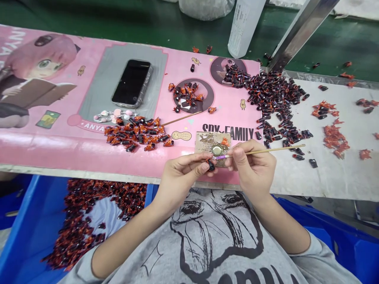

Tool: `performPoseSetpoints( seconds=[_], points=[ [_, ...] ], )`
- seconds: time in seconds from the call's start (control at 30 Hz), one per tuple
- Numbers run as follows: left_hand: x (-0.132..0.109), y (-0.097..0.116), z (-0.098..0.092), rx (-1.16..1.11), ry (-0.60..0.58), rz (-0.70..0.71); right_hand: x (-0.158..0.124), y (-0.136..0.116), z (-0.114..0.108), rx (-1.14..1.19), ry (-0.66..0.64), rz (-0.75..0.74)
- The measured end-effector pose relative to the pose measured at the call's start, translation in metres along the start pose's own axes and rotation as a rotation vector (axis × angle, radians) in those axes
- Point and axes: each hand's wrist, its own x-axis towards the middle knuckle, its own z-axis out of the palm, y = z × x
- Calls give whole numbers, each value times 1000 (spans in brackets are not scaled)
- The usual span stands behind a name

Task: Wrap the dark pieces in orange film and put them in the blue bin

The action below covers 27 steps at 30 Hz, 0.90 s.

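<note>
Between the fingertips and thumb of my left hand point(188, 167) is a small black plastic piece point(211, 165) with a bit of orange-red at its upper end. My right hand point(253, 163) pinches a thin wooden stick point(275, 149) that has a purple section near its working end. That end reaches the left fingertips, close to the black piece; whether it touches is too small to tell. Just beyond both hands lies a stained square pad point(204, 146), partly covered by them, bearing a shiny yellowish drop point(217, 150) and an orange-red flame-shaped piece point(225, 141).
Black pieces form a large pile point(272, 92) at right; loose orange-red pieces point(337, 138) lie farther right. Joined orange-and-black pieces point(139, 132) are heaped at left, near another stick point(182, 118) and a phone point(132, 83). A metal post point(299, 37) stands behind. A blue bin point(29, 221) sits below left.
</note>
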Motion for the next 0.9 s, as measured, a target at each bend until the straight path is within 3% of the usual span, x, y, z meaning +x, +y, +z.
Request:
performPoseSetpoints(
  seconds=[0.67,0.83,0.9],
  points=[
    [-1,3,7,23,12,23,-5,1,-7,22,47,3],
    [-1,7,9,63,46,24,-11,0,-35,-33,82,-87],
    [2,8,11,76,48,6,-9,6,-63,-159,216,-129]
  ],
)
